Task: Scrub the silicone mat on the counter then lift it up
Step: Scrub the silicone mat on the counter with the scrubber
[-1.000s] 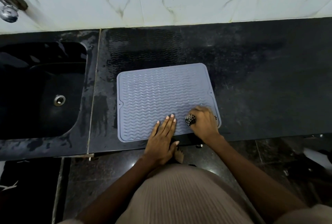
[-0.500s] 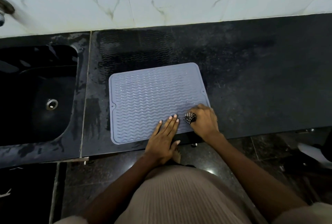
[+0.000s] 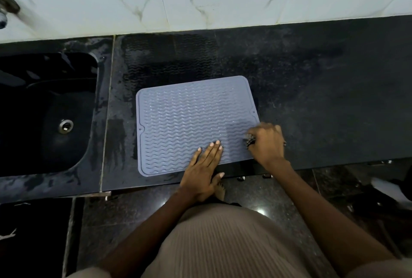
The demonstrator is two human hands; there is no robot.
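mat: grey silicone mat [image 3: 191, 126] lies flat on the black counter [image 3: 323, 90], near the front edge, right of the sink [image 3: 44, 108]; wavy ribs on top, raised rim, small hole tabs on left and right sides.
left hand: left hand [image 3: 202, 168] flat, fingers spread a little and straight, palm pressing the mat's near edge down; holding nothing, just pinning.
right hand: right hand [image 3: 267, 142] closed tight around a dark scrubber [image 3: 249, 140], working the mat's near right corner.
step: scrubbing, I'd say; mat not lifted yet.
counter state: wet, with a ribbed damp print behind the mat.
handling: looks thin, light, floppy; likely to sag and fold if taken by one point. Wet silicone probably slick on top yet clingy to wet stone, so expect it to peel rather than pop up.
where to grab: pinch the near right corner or right rim, peel upward, second hand on another edge to stop drooping.
risk: dripping water; mat sliding under scrub strokes if the left palm eases off.
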